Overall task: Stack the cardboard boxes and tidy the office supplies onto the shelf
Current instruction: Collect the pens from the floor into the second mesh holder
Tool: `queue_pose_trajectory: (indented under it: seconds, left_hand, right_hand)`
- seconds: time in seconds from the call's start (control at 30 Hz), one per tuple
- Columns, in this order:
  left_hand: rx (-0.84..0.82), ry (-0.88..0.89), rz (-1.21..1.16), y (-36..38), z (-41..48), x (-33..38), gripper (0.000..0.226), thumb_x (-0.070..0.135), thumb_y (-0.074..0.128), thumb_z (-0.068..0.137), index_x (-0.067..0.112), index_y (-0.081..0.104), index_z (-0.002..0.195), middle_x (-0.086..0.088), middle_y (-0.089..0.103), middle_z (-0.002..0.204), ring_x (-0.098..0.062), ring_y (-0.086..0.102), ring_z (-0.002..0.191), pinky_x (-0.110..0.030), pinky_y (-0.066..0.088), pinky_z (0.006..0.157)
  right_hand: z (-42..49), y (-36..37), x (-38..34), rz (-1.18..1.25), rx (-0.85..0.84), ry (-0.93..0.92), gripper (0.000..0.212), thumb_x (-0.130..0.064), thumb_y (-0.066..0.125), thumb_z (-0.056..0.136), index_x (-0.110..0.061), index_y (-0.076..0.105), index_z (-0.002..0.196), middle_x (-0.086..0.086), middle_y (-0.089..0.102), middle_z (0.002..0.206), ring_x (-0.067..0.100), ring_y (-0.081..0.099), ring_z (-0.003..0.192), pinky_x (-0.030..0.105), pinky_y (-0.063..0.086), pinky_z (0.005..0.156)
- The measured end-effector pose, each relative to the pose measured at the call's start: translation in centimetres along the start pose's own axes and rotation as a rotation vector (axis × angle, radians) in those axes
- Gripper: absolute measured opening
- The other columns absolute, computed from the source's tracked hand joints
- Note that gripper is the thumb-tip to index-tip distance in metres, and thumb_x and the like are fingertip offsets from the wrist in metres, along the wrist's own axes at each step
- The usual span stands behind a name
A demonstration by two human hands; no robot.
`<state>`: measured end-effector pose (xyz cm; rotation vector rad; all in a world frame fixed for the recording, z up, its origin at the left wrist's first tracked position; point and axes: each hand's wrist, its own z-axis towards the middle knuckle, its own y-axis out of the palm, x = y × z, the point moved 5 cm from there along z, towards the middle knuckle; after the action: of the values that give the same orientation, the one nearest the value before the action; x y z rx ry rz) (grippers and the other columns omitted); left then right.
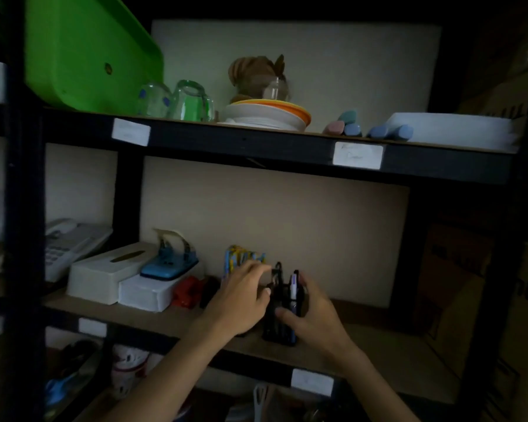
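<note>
Both hands are on the small black pen pot [282,312], which stands on the brown middle shelf board [378,345], near the front edge. The right hand [313,312] is wrapped around the pot's right side, with the thumb across the front. The left hand [241,300] has its thumb on the pot's left side and its fingers bent over the top. It is dim there, so I cannot tell if those fingers also pinch one of the dark pens.

I think the job right now is to set the pot in a good spot on the shelf. A white and purple pen [293,284] sticks up out of it, so the pot should stay straight up, or the pens may tip out. It is better to slide it back along the board than to lift it high.

There is bare board to the right of the pot, so that way is easy. To the left sit a little red plastic thing [188,292] and a bright blue and yellow pack [235,257] (the left hand is just in front of that pack). The hand should go slowly there, so nothing gets knocked over.

Further left are a blue hole punch [168,263] and a long white tissue box [104,269]. They are well apart from the pot. Let go only when the pot sits flat.
</note>
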<state>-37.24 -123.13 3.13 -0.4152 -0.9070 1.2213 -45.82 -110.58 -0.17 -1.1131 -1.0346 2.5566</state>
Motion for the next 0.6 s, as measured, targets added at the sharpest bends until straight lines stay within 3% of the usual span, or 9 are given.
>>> queue_pose_trajectory:
  seconds: [0.4, 0.6]
  left_hand:
    - [0.051, -0.297, 0.185, -9.7, -21.4, -6.1, 0.047, 0.027, 0.051, 0.093, 0.024, 0.040, 0.138, 0.005, 0.040, 0.140, -0.014, 0.038, 0.128, -0.026, 0.033, 0.106]
    - [0.069, -0.476, 0.243, -13.6, -31.4, -10.0, 0.046, 0.027, 0.051, 0.094, 0.020, 0.040, 0.138, 0.001, 0.040, 0.140, -0.017, 0.036, 0.128, -0.030, 0.034, 0.106]
  right_hand:
    - [-12.6, 10.0, -13.2, 0.093, -0.263, -0.277, 0.072, -0.033, 0.067, 0.084, -0.019, 0.030, 0.144, -0.009, 0.038, 0.134, 0.007, 0.036, 0.128, 0.005, 0.021, 0.092]
    - [-17.6, 16.2, -19.4, 0.196, -0.410, -0.365, 0.070, -0.030, 0.069, 0.084, -0.021, 0.032, 0.143, -0.016, 0.035, 0.132, -0.002, 0.032, 0.123, 0.009, 0.025, 0.098]
